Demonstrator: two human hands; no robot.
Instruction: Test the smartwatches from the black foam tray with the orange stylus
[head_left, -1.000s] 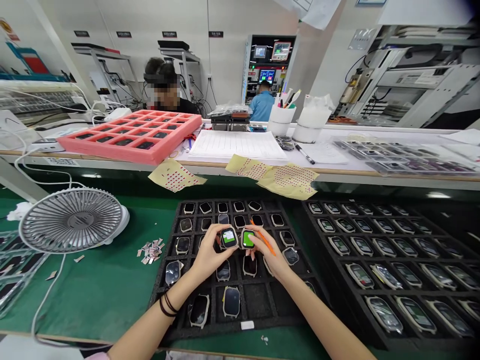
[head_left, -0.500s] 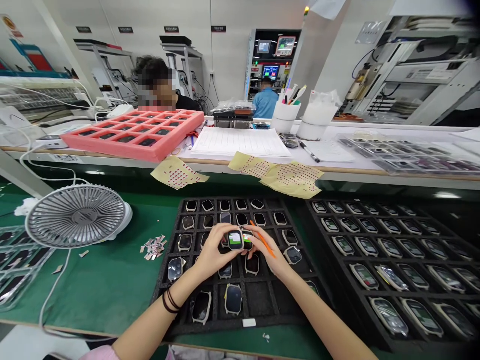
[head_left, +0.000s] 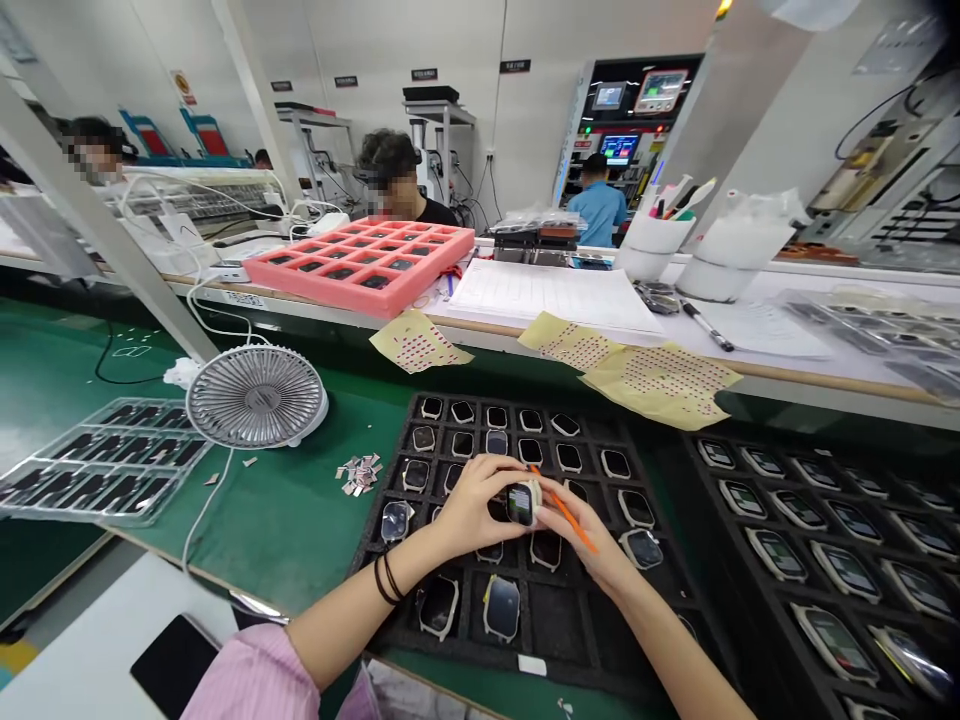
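Head view: smartwatch (head_left: 521, 504) held between left fingers (head_left: 491, 478) and right fingers (head_left: 553, 510).

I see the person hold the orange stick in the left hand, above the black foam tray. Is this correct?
No: the head view shows the orange stick in the right hand, above the black foam tray as you said.

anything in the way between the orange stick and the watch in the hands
Nothing visible stands between them. The orange stick is held by the right hand, right beside the watch, which is pinched between that hand and the left hand. The black foam tray lies below, not between them.
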